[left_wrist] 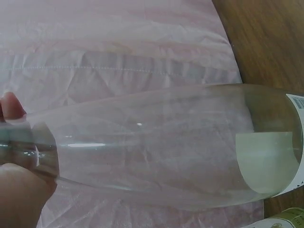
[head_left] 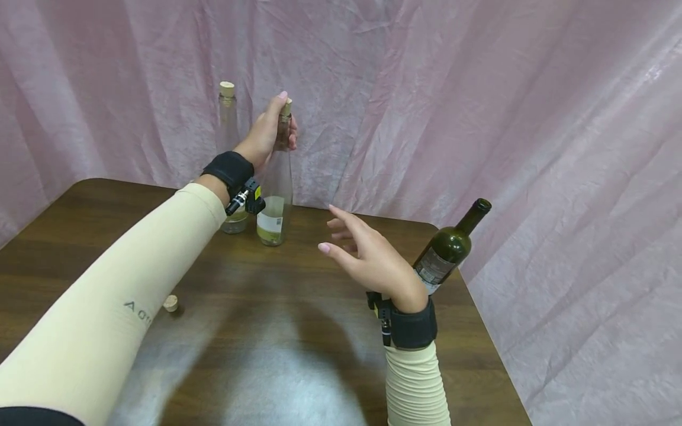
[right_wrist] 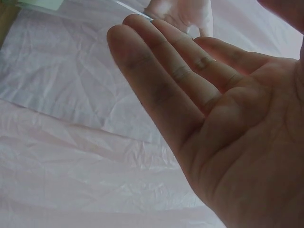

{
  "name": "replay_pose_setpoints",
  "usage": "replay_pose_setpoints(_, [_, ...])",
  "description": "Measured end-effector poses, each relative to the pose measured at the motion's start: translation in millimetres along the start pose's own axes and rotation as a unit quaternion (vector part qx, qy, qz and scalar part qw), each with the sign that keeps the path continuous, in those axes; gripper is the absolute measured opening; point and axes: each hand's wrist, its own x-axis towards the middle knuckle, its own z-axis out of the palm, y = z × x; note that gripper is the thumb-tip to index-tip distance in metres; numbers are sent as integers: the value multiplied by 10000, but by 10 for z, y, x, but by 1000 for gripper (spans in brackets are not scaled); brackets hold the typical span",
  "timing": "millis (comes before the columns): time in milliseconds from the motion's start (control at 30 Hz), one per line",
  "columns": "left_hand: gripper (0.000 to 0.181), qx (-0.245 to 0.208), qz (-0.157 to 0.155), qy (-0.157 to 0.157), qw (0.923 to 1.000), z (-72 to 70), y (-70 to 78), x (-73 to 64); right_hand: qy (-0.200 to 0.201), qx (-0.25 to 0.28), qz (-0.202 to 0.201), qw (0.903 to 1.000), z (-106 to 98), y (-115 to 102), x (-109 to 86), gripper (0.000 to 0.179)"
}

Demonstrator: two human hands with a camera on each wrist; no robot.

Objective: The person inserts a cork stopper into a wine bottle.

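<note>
My left hand (head_left: 264, 135) grips the neck of a clear glass bottle (head_left: 277, 177), its thumb up beside the cork (head_left: 287, 107) in the mouth. The left wrist view shows this bottle (left_wrist: 142, 147) lengthwise, with fingers around its neck. Just left of it stands a second clear bottle (head_left: 228, 121), also topped by a cork (head_left: 227, 89) and partly hidden by my left wrist. Over the table my right hand (head_left: 373, 260) hangs with fingers extended and thumb apart, holding nothing. Behind its wrist is a green wine bottle (head_left: 450, 245) without a cork, its base hidden.
A loose cork (head_left: 170, 303) lies on the brown wooden table (head_left: 256, 343), close to my left forearm. Pink curtain (head_left: 341, 106) hangs behind the table and along its right side. The table's back edge runs just behind the clear bottles.
</note>
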Motion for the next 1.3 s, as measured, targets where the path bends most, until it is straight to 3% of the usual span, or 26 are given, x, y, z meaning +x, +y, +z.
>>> replay_pose_setpoints(167, [62, 267, -10, -55, 9996, -37, 17, -31, 114, 62, 12, 9999, -69, 16, -39, 79])
replay_pose_setpoints(333, [52, 156, 29, -199, 9997, -47, 56, -70, 478, 41, -207, 9986, -219, 58, -113, 75])
replay_pose_setpoints(400, [49, 37, 118, -204, 9997, -38, 75, -112, 698, 29, -324, 9970, -291, 97, -152, 72])
replay_pose_setpoints(500, [60, 186, 188, -155, 9995, -20, 107, -230, 1126, -10, -429, 9927, -401, 179, -224, 68])
replay_pose_setpoints(667, [78, 834, 295, -4, 9961, 2, 151, -464, 2074, -118, -399, 9774, -593, 352, -383, 61])
replay_pose_setpoints(767, [78, 1137, 557, 38, 9919, -17, 162, -592, 2739, -169, -356, 9609, -696, 440, -479, 55])
replay_pose_setpoints(833, [76, 1315, 856, 18, 9876, -36, 153, -690, 3271, -158, -467, 9437, -750, 484, -521, 49])
replay_pose_setpoints(967, [70, 1659, 1451, -148, 9753, -81, 81, -927, 4412, -184, -866, 8930, -826, 482, -564, 38])
replay_pose_setpoints(1033, [66, 1880, 1581, -380, 9686, -123, 23, -1056, 4881, -255, -938, 8674, -848, 433, -582, 36])
replay_pose_setpoints(1133, [57, 2315, 1463, -856, 9580, -224, -56, -1254, 5316, -300, -836, 8423, -861, 334, -612, 38])
replay_pose_setpoints(1300, [41, 3188, 985, -1513, 9305, -522, -215, -1573, 5625, -415, -437, 8246, -897, 328, -650, 40])
